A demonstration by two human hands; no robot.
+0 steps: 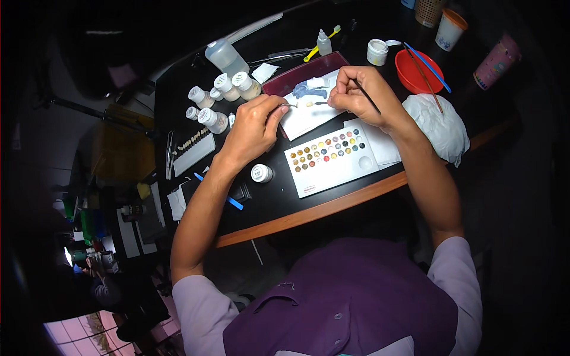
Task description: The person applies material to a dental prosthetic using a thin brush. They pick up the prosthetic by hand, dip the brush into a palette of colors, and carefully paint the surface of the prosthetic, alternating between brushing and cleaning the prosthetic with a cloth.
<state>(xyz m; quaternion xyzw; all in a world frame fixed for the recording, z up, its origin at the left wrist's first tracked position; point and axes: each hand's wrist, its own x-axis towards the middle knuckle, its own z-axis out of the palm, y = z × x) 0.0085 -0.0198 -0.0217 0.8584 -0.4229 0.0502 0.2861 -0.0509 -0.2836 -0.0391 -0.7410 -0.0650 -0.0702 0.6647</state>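
Note:
My left hand point(256, 123) is closed in a pinch on a thin metal tool, its fine tip point(291, 105) holding or touching a small pale piece. Facing it, my right hand point(363, 95) pinches a cream, tooth-like shade tab point(309, 104) on a grey stem. A slim dark stick point(367, 98), like a brush handle, also runs through the right hand's fingers; its working end is hidden. The two tips are close together, apart by a small gap, above white paper point(303, 123). Below the hands lies a white palette point(323, 169) with several rows of coloured pastes.
Lidded jars point(212, 120) and a clear bottle point(227, 56) stand left, near a row of shade tabs point(193, 155). A small jar point(261, 173) is by my left forearm. Rightward are a red bowl point(409, 80) with brushes and a crumpled white bag point(436, 127). The wooden edge point(314, 207) is nearest me.

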